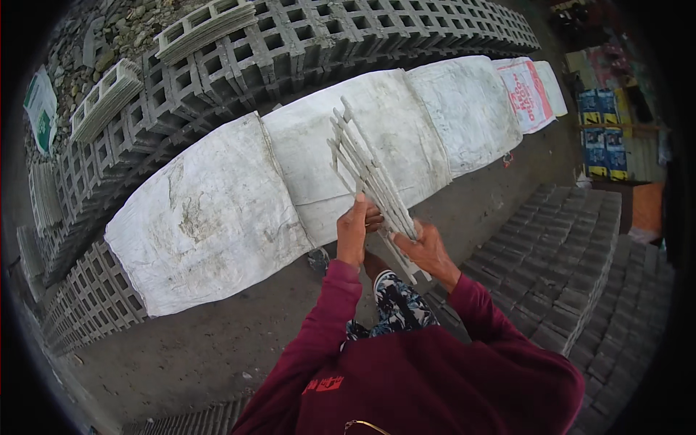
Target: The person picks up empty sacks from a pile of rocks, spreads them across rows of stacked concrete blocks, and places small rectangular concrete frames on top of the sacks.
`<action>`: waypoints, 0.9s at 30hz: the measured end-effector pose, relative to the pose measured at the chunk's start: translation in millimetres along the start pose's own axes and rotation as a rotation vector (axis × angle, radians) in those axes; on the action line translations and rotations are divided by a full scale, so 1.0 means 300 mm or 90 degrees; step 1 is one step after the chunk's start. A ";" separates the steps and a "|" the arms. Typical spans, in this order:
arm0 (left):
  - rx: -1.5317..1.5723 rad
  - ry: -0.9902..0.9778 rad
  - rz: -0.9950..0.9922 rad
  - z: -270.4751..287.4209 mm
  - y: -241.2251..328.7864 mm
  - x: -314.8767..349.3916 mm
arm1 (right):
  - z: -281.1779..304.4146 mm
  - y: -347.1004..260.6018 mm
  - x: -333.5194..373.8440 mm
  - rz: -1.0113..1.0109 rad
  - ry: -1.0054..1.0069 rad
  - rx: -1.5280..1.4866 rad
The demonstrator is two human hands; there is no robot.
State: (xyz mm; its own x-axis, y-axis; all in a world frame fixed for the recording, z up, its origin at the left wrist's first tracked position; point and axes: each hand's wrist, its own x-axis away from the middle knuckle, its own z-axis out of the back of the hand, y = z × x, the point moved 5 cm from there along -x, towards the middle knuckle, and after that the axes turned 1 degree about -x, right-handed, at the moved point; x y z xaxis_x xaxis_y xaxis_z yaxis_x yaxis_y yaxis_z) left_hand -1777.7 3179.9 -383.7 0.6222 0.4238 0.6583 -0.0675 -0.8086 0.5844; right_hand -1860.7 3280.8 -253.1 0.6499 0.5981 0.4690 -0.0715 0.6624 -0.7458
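Note:
Between my hands is a small bundle of thin grey slats (373, 181), tilted, its far ends fanned apart over the white sacks (348, 101). They resemble the edges of the thin plates stacked on the blocks; their full shape cannot be made out. My left hand (355, 228) is closed on the bundle's left side, thumb pointing up along it. Lower down, on the right side, my right hand (426, 252) grips it with the fingers partly hidden behind. The near ends stick out below my hands, above my patterned shorts (402, 304).
Rows of grey hollow blocks (286, 43) curve along the far side, with stacks of thin holed plates (109, 101) on them. At right stand stacked grey blocks (551, 254). Concrete ground (203, 355) lies at lower left; blue packages (604, 134) hang at far right.

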 end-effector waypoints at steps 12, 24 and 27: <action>0.108 0.060 0.039 -0.326 -0.167 0.164 | 0.219 0.365 0.165 -0.057 0.027 -0.124; 0.148 0.306 -0.174 -0.276 -0.206 0.200 | 0.656 0.585 -0.533 0.160 0.247 0.261; 0.134 0.349 -0.195 -0.282 -0.244 0.237 | 0.618 0.734 -0.739 0.117 0.279 0.372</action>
State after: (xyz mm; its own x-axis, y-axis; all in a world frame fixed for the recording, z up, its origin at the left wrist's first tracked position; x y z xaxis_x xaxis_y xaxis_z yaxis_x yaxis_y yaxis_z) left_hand -1794.6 3303.9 -339.6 0.0980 0.7482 0.6562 0.2380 -0.6579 0.7145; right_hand -2160.9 3377.5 -433.5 0.8220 0.5682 0.0387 -0.5179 0.7740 -0.3644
